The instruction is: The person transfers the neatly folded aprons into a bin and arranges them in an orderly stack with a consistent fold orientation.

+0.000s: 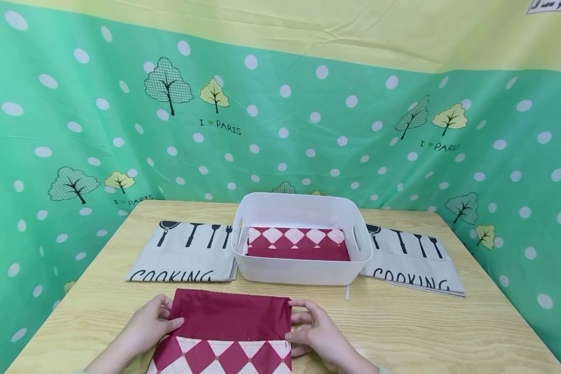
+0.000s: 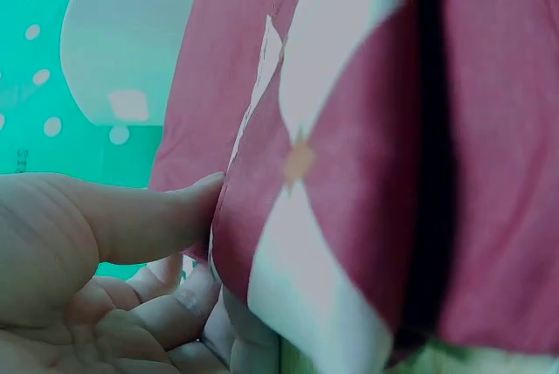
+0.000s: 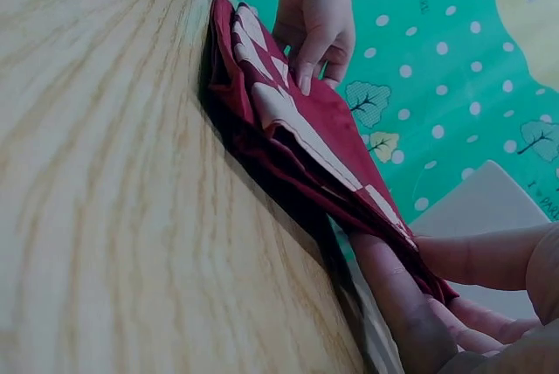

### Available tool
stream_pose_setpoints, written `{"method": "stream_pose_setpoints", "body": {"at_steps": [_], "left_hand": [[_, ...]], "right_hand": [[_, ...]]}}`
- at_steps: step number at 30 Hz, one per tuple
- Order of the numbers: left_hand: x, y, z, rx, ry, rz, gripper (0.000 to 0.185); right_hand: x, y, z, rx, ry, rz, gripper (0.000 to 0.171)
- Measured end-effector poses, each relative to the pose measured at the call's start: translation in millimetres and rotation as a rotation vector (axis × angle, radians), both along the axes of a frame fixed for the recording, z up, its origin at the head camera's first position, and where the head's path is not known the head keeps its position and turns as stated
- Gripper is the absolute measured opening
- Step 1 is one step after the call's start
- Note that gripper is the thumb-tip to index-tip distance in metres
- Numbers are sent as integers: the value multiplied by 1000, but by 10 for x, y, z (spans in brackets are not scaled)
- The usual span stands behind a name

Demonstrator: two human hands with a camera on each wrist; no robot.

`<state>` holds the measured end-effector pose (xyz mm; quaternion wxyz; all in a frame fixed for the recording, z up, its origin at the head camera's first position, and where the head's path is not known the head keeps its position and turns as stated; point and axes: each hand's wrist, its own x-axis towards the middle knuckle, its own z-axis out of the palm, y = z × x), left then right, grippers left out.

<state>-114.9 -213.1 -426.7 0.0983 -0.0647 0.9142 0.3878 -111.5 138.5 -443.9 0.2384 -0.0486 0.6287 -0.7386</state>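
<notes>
A folded dark red cloth (image 1: 234, 314) with a band of red and white diamonds is held up at the table's front. My left hand (image 1: 150, 323) pinches its left edge, thumb on top and fingers beneath, as the left wrist view also shows. On the opposite edge, my right hand (image 1: 314, 332) grips the layers between thumb and fingers. Seen from the right wrist, the cloth's layered side (image 3: 288, 138) tilts up from the table. Just beyond stands a white plastic bin (image 1: 299, 271) with another folded red diamond cloth (image 1: 299, 252) inside.
Left of the bin lies a folded light grey cloth (image 1: 182, 254) printed with utensils and COOKING. A similar grey cloth (image 1: 416, 262) lies to its right. The wooden table (image 1: 425, 332) backs onto a green dotted curtain (image 1: 308, 135).
</notes>
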Motion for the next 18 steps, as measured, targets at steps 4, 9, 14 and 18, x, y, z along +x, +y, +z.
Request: {"method": "stream_pose_setpoints", "body": {"at_steps": [4, 9, 14, 18], "left_hand": [[15, 28, 12, 89, -3, 6, 32], [20, 43, 47, 139, -13, -7, 39], [48, 45, 81, 183, -29, -7, 43], [73, 47, 117, 214, -31, -17, 45]], "right_hand": [[-4, 2, 26, 7, 0, -16, 66], [-15, 12, 43, 28, 6, -25, 65], [-17, 17, 68, 25, -2, -26, 66], [-20, 25, 97, 7, -4, -32, 67]]}}
